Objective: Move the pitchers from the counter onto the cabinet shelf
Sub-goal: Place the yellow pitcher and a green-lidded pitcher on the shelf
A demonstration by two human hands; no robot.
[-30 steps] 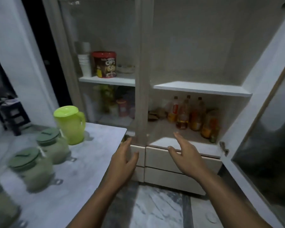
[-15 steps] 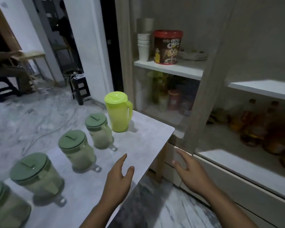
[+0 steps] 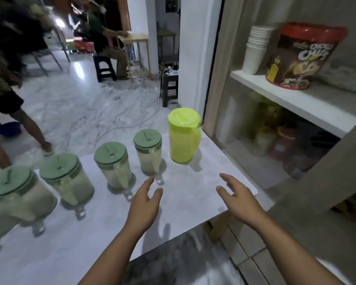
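Note:
A tall lime-yellow pitcher (image 3: 183,135) stands upright at the far right end of the pale counter (image 3: 203,194). To its left runs a row of several clear pitchers with green lids, the nearest one (image 3: 149,154) just beside it. My left hand (image 3: 145,204) hovers open over the counter, fingertips close to that green-lidded pitcher's handle. Over the counter's right corner my right hand (image 3: 237,197) is open too, in front of the yellow pitcher. Neither hand touches a pitcher. The cabinet shelf (image 3: 292,99) is at the right.
A red-lidded cereal tub (image 3: 301,56) and a stack of white cups (image 3: 255,49) stand on the upper cabinet shelf; jars sit blurred behind glass below. People stand and sit on the marble floor (image 3: 86,108) beyond, near dark stools (image 3: 170,87).
The view has swung left from the open cabinet to the counter. Both hands have moved forward over the counter, closer to the pitchers.

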